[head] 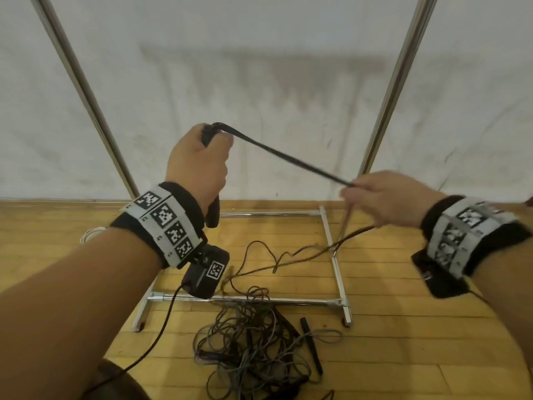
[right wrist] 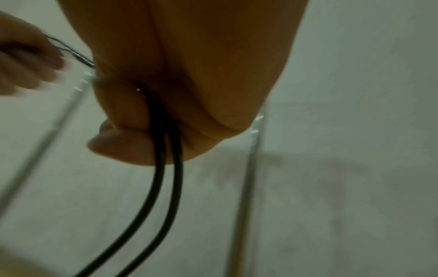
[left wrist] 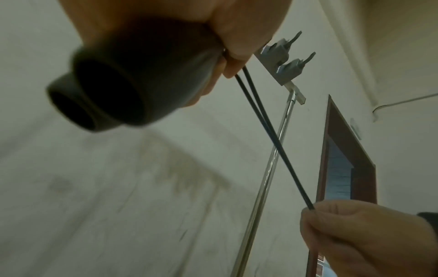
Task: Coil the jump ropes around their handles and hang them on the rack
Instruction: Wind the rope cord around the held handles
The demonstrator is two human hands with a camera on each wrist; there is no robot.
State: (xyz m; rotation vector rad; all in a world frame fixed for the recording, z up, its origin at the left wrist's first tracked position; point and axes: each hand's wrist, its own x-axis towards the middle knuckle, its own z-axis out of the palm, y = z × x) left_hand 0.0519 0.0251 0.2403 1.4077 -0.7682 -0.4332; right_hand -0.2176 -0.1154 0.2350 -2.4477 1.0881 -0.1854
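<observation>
Metal rack (head: pixel 336 264) stands on wood floor by the wall. Tangled rope pile (head: pixel 253 342) lies before it. Left hand (head: pixel 199 166) grips black handles (left wrist: pixel 113 88); right hand (head: pixel 386 200) pinches the doubled rope (head: pixel 288 157) taut between them.

White fabric backdrop (head: pixel 259 67), wooden plank floor (head: pixel 403 327), brown door frame (left wrist: pixel 350 159)
</observation>
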